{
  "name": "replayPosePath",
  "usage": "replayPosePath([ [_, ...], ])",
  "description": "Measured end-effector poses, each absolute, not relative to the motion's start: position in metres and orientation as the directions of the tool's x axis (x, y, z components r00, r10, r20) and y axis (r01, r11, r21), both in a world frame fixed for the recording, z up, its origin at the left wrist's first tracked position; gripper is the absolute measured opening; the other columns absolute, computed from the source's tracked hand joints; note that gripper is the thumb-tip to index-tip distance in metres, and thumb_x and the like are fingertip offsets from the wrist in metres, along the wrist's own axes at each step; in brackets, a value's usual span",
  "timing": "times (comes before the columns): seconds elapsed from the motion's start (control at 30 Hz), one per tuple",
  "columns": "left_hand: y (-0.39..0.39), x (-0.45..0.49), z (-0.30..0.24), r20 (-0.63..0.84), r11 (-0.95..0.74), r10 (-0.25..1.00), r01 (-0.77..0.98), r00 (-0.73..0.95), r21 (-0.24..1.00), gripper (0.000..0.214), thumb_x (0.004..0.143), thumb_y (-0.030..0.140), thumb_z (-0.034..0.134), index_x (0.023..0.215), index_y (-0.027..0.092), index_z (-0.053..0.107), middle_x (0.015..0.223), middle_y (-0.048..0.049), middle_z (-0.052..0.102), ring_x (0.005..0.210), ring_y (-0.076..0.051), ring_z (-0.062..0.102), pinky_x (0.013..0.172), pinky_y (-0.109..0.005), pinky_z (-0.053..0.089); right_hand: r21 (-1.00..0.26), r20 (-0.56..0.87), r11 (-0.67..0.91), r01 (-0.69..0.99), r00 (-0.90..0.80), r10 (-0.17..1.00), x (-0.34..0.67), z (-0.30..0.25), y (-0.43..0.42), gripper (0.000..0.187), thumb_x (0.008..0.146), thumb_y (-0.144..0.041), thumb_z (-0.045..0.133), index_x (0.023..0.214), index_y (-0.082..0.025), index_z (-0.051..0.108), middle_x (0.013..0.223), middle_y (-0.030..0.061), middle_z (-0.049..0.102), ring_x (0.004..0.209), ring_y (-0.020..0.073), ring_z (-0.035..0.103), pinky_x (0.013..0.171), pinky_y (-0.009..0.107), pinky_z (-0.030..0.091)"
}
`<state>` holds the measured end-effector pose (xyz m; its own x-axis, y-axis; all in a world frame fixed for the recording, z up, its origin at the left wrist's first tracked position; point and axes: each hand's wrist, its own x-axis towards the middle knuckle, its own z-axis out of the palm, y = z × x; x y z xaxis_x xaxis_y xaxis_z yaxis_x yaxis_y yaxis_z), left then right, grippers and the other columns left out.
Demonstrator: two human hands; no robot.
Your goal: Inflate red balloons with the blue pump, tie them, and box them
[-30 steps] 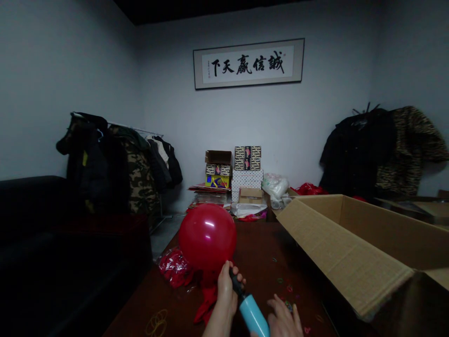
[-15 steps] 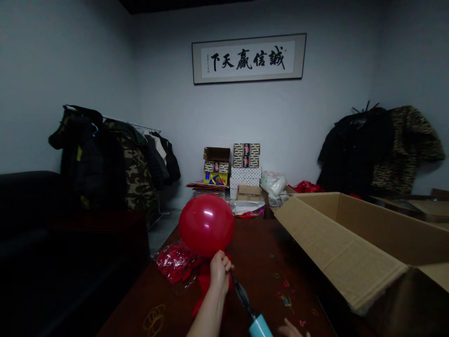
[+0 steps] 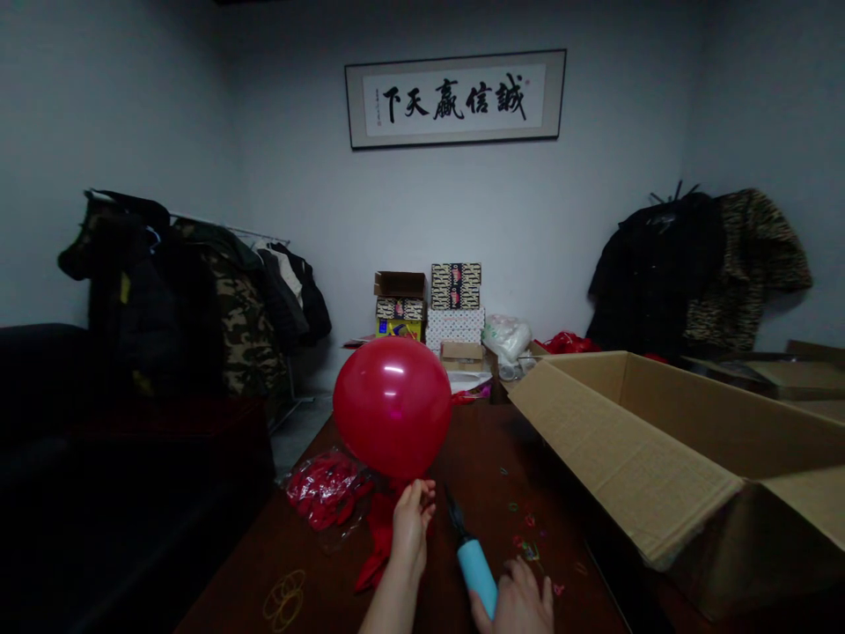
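A large red balloon, round and inflated, stands above the table in front of me. Just under it, my left hand is closed at the balloon's neck, which the fingers mostly hide. The blue balloon pump points away from me, its black nozzle apart from the balloon. My right hand is at the pump's near end, with the thumb on one side and the fingers on the other. Red uninflated balloons lie beside my left wrist. Farther left is a clear bag of red balloons.
An open cardboard box takes up the right side, one flap leaning over the brown table. Yellow rubber bands lie front left, small colourful bands at right. Stacked boxes stand at the back.
The pump nozzle has come away from the balloon's neck. My right hand has moved up and left onto the pump. The balloon appears larger and nearer.
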<state>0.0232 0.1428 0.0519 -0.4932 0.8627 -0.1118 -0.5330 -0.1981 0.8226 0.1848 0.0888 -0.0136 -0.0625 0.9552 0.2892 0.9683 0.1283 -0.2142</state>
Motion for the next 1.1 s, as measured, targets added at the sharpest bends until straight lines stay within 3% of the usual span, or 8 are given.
replayPosePath([
  [0.23, 0.138, 0.052, 0.022, -0.219, -0.119, 0.867, -0.612, -0.448, 0.782, 0.022, 0.061, 0.034, 0.07, 0.068, 0.015, 0.064, 0.079, -0.0083, 0.068, 0.066, -0.015, 0.058, 0.057, -0.026, 0.04, -0.262, 0.211, 0.094, 0.96, -0.038, 0.977, 0.16, -0.002, 0.098, 0.05, 0.079, -0.047, 0.038, 0.097, -0.008, 0.065, 0.121, 0.0215, 0.056, 0.121, 0.0349, 0.043, 0.102, 0.06, 0.022],
  [0.7, 0.139, 0.065, 0.006, -0.158, -0.067, 0.891, -0.468, -0.425, 0.881, 0.039, 0.065, 0.052, 0.063, 0.078, 0.015, 0.068, 0.091, -0.0127, 0.068, 0.083, -0.021, 0.057, 0.067, -0.029, 0.04, -0.27, 0.113, 0.07, 0.96, -0.041, 0.993, 0.164, -0.021, 0.106, 0.062, 0.083, -0.054, 0.027, 0.111, -0.009, 0.06, 0.13, 0.019, 0.05, 0.126, 0.034, 0.038, 0.102, 0.062, 0.021],
  [0.87, 0.14, 0.068, 0.003, -0.163, -0.052, 0.902, -0.474, -0.401, 0.879, 0.037, 0.066, 0.053, 0.063, 0.073, 0.017, 0.066, 0.093, -0.0116, 0.067, 0.095, -0.025, 0.057, 0.08, -0.035, 0.041, -0.289, 0.163, 0.106, 0.951, -0.06, 0.985, 0.168, -0.021, 0.109, 0.054, 0.085, -0.048, 0.029, 0.113, -0.013, 0.059, 0.132, 0.0157, 0.049, 0.128, 0.0314, 0.037, 0.104, 0.059, 0.021],
  [1.1, 0.145, 0.072, -0.001, -0.147, -0.037, 0.916, -0.443, -0.372, 0.896, 0.044, 0.059, 0.06, 0.064, 0.067, 0.017, 0.063, 0.088, -0.011, 0.067, 0.092, -0.025, 0.056, 0.078, -0.035, 0.041, -0.213, 0.266, 0.14, 0.967, -0.08, 0.961, 0.218, -0.017, 0.153, 0.039, 0.082, -0.028, 0.035, 0.11, -0.018, 0.06, 0.129, 0.0108, 0.053, 0.126, 0.0274, 0.039, 0.105, 0.051, 0.022],
])
